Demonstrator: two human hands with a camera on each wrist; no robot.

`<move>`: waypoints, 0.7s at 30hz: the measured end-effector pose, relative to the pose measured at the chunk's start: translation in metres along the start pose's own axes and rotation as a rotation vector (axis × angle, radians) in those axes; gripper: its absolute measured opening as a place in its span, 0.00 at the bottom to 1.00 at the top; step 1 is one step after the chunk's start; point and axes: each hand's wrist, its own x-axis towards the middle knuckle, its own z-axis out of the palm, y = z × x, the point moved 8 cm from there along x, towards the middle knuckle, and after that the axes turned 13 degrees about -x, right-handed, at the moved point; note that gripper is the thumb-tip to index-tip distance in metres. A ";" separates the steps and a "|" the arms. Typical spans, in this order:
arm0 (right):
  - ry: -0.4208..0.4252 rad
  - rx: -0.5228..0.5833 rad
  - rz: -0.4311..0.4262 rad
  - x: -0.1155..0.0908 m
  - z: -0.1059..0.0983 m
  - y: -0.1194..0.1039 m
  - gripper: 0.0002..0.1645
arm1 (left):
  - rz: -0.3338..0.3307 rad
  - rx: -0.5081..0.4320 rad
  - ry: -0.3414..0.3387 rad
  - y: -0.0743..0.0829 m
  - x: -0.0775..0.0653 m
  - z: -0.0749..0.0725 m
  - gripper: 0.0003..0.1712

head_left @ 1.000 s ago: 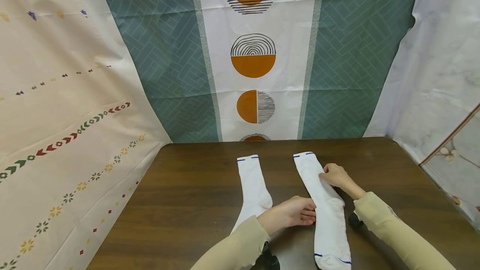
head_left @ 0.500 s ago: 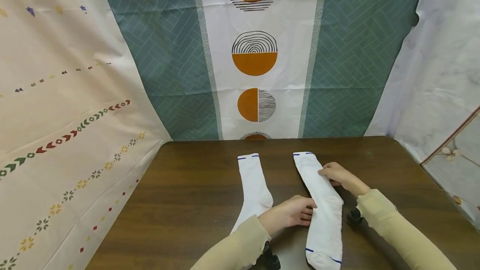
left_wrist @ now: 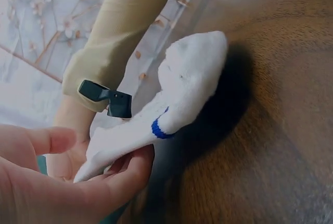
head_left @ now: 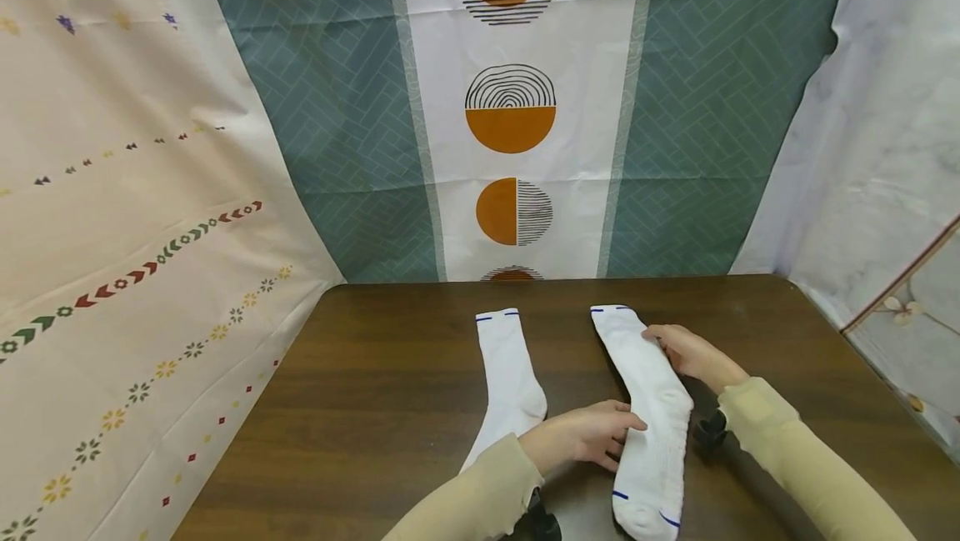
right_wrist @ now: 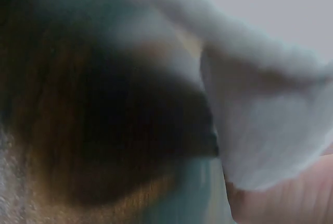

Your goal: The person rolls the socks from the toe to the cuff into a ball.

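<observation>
Two white socks with blue marks are in the head view. The right-hand sock (head_left: 654, 408) lies lengthwise between my hands, its toe toward me. My right hand (head_left: 693, 355) pinches its right edge near the top. At its left edge, my left hand (head_left: 585, 434) has a fingertip over the fabric. Close up in the left wrist view, curled fingers (left_wrist: 136, 171) lie under this sock (left_wrist: 192, 73), with the thumb above. Pale sock fabric (right_wrist: 270, 125) fills much of the blurred right wrist view. The other sock (head_left: 510, 374) lies to the left, its lower end hidden by my left forearm.
A dark brown wooden table (head_left: 375, 408) carries both socks. Behind it hangs a green and white patterned cloth (head_left: 517, 132), with pale cloths at both sides. Black wrist cameras are strapped on near my sleeves.
The lower end of the right-hand sock has swung left. My left hand has shifted slightly, its fingertip now farther over the sock's edge. The other sock stays put.
</observation>
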 end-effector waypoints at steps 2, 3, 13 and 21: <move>0.000 0.015 0.009 0.001 -0.001 0.000 0.13 | -0.001 0.017 -0.012 -0.001 -0.001 0.000 0.25; 0.003 0.019 0.014 0.001 -0.001 0.000 0.17 | -0.001 0.028 -0.016 -0.001 -0.002 0.001 0.23; 0.002 0.051 -0.042 0.006 0.000 -0.006 0.29 | -0.009 0.035 -0.045 -0.007 -0.005 0.001 0.15; 0.012 0.087 -0.074 0.007 -0.001 -0.009 0.31 | -0.013 0.000 -0.095 -0.010 -0.009 0.002 0.14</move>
